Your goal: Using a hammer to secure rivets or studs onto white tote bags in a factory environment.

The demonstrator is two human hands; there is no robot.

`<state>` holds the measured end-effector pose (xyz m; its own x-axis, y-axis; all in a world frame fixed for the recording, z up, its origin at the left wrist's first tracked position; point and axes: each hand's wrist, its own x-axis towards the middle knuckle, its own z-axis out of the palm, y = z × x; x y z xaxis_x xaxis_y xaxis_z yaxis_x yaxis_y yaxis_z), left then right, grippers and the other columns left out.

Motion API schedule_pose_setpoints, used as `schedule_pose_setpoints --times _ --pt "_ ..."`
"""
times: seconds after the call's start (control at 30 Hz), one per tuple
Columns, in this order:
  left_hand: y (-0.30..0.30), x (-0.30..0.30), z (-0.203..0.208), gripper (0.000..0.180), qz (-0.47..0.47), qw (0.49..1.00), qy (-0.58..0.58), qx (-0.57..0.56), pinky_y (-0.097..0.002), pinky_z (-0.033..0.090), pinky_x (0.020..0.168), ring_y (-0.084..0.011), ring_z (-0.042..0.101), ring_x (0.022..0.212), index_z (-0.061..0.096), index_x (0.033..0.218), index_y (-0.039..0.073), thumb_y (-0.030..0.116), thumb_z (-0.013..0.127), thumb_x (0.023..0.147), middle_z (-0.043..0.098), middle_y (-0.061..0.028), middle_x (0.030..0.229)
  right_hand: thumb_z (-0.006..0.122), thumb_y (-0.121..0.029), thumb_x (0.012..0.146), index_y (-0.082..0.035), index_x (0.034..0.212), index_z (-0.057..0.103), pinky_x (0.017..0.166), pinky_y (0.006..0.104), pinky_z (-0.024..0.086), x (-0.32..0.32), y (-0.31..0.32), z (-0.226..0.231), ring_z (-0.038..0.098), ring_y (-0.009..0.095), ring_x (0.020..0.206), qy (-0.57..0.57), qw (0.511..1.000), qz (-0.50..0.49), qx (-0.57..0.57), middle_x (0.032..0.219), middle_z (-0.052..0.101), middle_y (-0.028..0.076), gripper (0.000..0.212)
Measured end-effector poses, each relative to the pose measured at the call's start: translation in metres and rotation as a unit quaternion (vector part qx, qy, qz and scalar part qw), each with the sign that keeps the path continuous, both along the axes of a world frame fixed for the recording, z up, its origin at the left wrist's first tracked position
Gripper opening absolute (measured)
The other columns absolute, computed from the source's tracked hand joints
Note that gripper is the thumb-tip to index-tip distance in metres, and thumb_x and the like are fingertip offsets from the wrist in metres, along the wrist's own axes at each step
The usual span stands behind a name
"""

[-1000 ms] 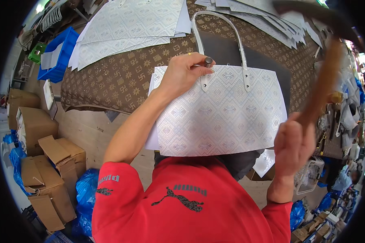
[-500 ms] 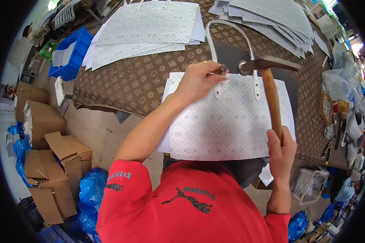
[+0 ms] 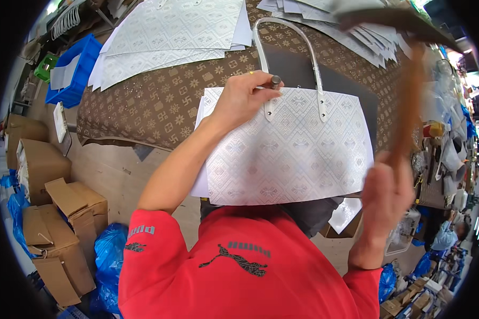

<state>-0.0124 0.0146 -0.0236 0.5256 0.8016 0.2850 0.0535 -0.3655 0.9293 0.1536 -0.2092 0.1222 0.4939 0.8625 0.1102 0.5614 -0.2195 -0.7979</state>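
Note:
A silvery-white patterned bag panel lies before me, partly over a dark board. A white looped handle is joined to its upper edge by two tabs with metal rivets. My left hand pinches a short metal punch upright above the left tab; its lower tip is hidden by the fingers. Off to the right, my right hand, blurred, is wrapped round the wooden handle of a hammer. The hammer's head is raised well away from the punch.
Stacked patterned panels lie at the far left of the cloth-covered table, and more panels at the far right. A blue crate, cardboard boxes and blue plastic bags stand at the left.
My right hand has swung the hammer up and to the right, away from the punch. My left hand still pinches the punch at the left tab. The whole view has shifted slightly.

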Motion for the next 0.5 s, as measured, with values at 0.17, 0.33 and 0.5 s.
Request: schedule_pose_setpoints --times 0.17,0.33,0.5 --pt "-0.002 -0.001 -0.002 0.018 -0.002 1.000 0.016 0.014 -0.0298 0.054 0.072 -0.0166 0.069 0.078 0.074 0.104 0.003 0.009 0.076 0.087 0.074 -0.0103 0.092 0.059 -0.021 0.102 -0.007 0.085 0.057 0.045 0.0213 0.029 0.009 0.018 -0.028 0.040 0.002 0.052 0.050 0.987 0.116 0.100 0.063 0.048 -0.004 0.022" --pt "-0.003 -0.002 -0.003 0.018 -0.012 0.999 0.050 0.006 -0.0259 0.054 0.079 -0.0108 0.068 0.086 0.073 0.106 0.000 0.001 0.073 0.088 0.073 -0.0048 0.093 0.057 -0.025 0.105 -0.007 0.095 0.057 0.043 0.0182 0.025 0.016 0.011 -0.032 0.035 0.001 0.050 0.037 0.994 0.007 -0.104 0.062 0.042 -0.007 0.020" --pt "-0.004 -0.011 0.012 0.016 -0.034 0.993 -0.019 -0.116 -0.0256 0.055 0.082 -0.0117 0.068 0.088 0.073 0.105 0.000 -0.002 0.071 0.089 0.073 -0.0041 0.095 0.056 -0.026 0.105 -0.007 0.099 0.055 0.042 0.0172 0.023 0.008 -0.019 -0.020 0.032 -0.001 0.049 0.188 0.980 -0.067 0.010 0.064 0.041 -0.008 0.020"
